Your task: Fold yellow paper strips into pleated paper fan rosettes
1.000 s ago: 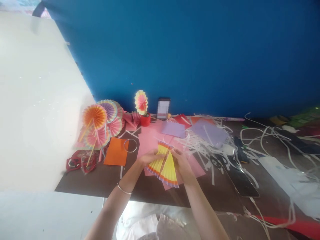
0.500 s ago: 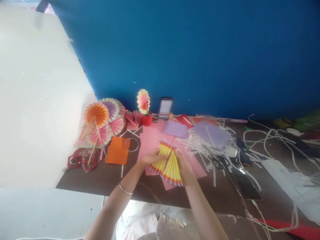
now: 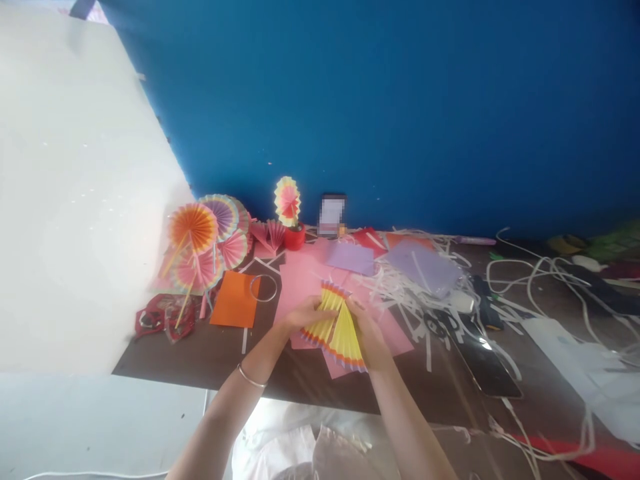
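Observation:
A yellow pleated paper fan [image 3: 343, 337] with an orange and purple zigzag edge is spread between my two hands, above pink sheets [image 3: 300, 280] on the dark table. My left hand [image 3: 306, 315] grips its left part, the thumb lying over the pleats. At the fan's right side, my right hand [image 3: 367, 330] holds the edge, with its fingers partly hidden behind the paper. The pleats gather near the fan's middle.
Finished round fans [image 3: 194, 229] stand at the left beside an orange sheet [image 3: 234, 300] and a silver ring. A red pot [image 3: 295, 237] holds a small fan. White paper strips [image 3: 400, 287], a phone [image 3: 487, 363] and white cables [image 3: 537, 280] lie to the right.
The yellow fan's two halves have come slightly closer together at the middle. Both hands keep their hold, almost in place.

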The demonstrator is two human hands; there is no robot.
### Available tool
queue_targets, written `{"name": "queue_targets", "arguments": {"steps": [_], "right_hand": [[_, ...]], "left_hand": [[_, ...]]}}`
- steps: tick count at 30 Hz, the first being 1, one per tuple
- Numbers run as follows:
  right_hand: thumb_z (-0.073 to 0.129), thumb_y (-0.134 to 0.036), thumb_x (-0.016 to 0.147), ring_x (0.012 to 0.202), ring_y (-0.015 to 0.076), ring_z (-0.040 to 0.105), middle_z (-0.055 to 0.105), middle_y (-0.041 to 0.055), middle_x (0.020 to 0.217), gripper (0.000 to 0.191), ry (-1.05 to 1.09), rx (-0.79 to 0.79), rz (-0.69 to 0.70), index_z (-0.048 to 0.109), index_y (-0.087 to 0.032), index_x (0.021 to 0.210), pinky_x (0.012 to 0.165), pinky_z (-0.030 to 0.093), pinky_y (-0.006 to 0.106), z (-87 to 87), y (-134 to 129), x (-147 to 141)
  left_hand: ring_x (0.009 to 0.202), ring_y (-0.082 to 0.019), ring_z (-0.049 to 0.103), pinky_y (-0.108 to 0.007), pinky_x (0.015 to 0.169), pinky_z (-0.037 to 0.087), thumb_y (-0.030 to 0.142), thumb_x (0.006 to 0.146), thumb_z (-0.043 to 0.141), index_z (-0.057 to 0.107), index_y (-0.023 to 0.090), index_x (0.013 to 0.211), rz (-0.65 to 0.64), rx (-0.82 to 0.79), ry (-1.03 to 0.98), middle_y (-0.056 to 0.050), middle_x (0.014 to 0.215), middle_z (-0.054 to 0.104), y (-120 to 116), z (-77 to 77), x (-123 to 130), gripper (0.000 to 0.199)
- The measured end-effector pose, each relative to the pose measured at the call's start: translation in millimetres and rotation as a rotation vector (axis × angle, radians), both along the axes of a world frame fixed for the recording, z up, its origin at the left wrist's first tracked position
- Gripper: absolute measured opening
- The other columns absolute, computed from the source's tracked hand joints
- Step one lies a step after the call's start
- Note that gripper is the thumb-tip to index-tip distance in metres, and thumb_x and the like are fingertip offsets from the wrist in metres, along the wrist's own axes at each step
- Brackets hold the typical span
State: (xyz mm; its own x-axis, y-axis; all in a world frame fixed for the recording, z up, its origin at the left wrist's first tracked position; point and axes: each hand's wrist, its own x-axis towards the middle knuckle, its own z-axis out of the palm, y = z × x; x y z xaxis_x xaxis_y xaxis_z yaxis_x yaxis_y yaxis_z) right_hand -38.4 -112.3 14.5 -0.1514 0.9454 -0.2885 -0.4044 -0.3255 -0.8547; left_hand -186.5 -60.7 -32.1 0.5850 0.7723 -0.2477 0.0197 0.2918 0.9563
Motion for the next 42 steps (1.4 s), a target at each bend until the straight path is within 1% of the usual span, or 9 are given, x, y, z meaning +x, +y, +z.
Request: {"name": "queue_targets", "arguments": {"steps": [8, 17, 19, 22, 25, 30, 33, 38, 42], "right_hand": [[0.055, -0.048, 0.079, 0.088, 0.0269, 0.065, 0.069, 0.0043, 0.096, 0.036, 0.004, 0.004, 0.001, 0.060, -0.023, 0.105, 0.070, 0.053, 0.037, 1.8, -0.3, -2.3], [0.051, -0.057, 0.078, 0.092, 0.0278, 0.064, 0.069, 0.0038, 0.096, 0.046, -0.206, 0.048, 0.029, 0.058, -0.026, 0.111, 0.072, 0.053, 0.039, -2.0, -0.2, 5.6], [0.056, -0.055, 0.076, 0.091, 0.0281, 0.064, 0.069, 0.0035, 0.093, 0.043, -0.217, 0.029, -0.005, 0.060, -0.025, 0.107, 0.073, 0.053, 0.040, -7.5, 5.6, 9.5], [0.066, -0.049, 0.068, 0.085, 0.0283, 0.065, 0.069, 0.0033, 0.082, 0.031, -0.203, -0.012, -0.088, 0.064, -0.023, 0.086, 0.072, 0.052, 0.040, -18.0, 18.6, 15.5], [0.069, -0.046, 0.066, 0.082, 0.0261, 0.064, 0.068, 0.0027, 0.078, 0.027, -0.214, 0.038, -0.166, 0.063, -0.022, 0.076, 0.072, 0.051, 0.039, -22.5, 26.4, 20.9], [0.064, -0.047, 0.071, 0.084, 0.0264, 0.061, 0.067, 0.0037, 0.077, 0.028, -0.562, 0.239, -0.142, 0.066, -0.020, 0.077, 0.073, 0.048, 0.037, -11.7, 17.6, 20.2], [0.064, -0.045, 0.070, 0.085, 0.0270, 0.060, 0.067, 0.0033, 0.080, 0.028, -0.713, 0.316, -0.089, 0.066, -0.022, 0.086, 0.072, 0.048, 0.037, -5.8, 9.0, 13.0], [0.068, -0.035, 0.063, 0.087, 0.0267, 0.059, 0.065, 0.0044, 0.092, 0.040, -0.838, 0.280, -0.088, 0.061, -0.026, 0.102, 0.076, 0.047, 0.040, -6.6, 4.7, 2.9], [0.065, -0.034, 0.064, 0.085, 0.0265, 0.059, 0.065, 0.0052, 0.089, 0.037, -0.812, 0.282, -0.108, 0.063, -0.024, 0.100, 0.072, 0.048, 0.039, -6.8, 8.2, 4.4]], "left_hand": [[0.064, -0.012, 0.060, -0.021, 0.055, 0.044, 0.042, 0.064, 0.071, 0.064, 0.010, 0.097, -0.005, -0.022, 0.024, -0.007, 0.081, 0.067, -2.0, 7.5, -0.3, 0.047], [0.073, -0.018, 0.064, -0.026, 0.064, 0.047, 0.043, 0.063, 0.072, 0.066, 0.010, 0.093, -0.003, -0.035, -0.040, -0.009, 0.083, 0.068, -2.0, 6.1, 0.3, 0.046], [0.074, -0.018, 0.064, -0.025, 0.064, 0.047, 0.043, 0.062, 0.073, 0.066, 0.010, 0.093, 0.022, -0.042, -0.013, -0.009, 0.085, 0.068, -1.7, 4.7, 0.1, 0.046], [0.073, -0.017, 0.063, -0.024, 0.061, 0.047, 0.043, 0.062, 0.073, 0.065, 0.010, 0.091, 0.090, -0.054, 0.018, -0.008, 0.087, 0.068, -0.6, 0.0, 0.1, 0.045], [0.068, -0.016, 0.063, -0.023, 0.057, 0.047, 0.045, 0.064, 0.071, 0.064, 0.010, 0.090, 0.170, -0.064, 0.031, -0.007, 0.083, 0.067, 1.3, -5.7, 0.6, 0.044], [0.064, -0.014, 0.062, -0.022, 0.053, 0.046, 0.046, 0.066, 0.068, 0.064, 0.011, 0.089, 0.222, -0.043, 0.057, -0.005, 0.078, 0.066, 3.6, -9.7, 2.3, 0.042], [0.060, -0.013, 0.060, -0.022, 0.052, 0.044, 0.046, 0.067, 0.066, 0.063, 0.010, 0.086, 0.256, -0.012, 0.069, -0.005, 0.073, 0.064, 3.8, -10.5, 3.4, 0.040], [0.054, -0.010, 0.055, -0.018, 0.045, 0.038, 0.044, 0.070, 0.064, 0.061, 0.010, 0.079, 0.282, 0.067, 0.110, -0.002, 0.065, 0.059, 3.0, -12.3, 4.4, 0.035], [0.053, -0.009, 0.053, -0.018, 0.044, 0.037, 0.043, 0.070, 0.064, 0.060, 0.010, 0.076, 0.304, 0.112, 0.134, -0.001, 0.063, 0.058, 3.2, -11.4, 4.8, 0.034]]}}
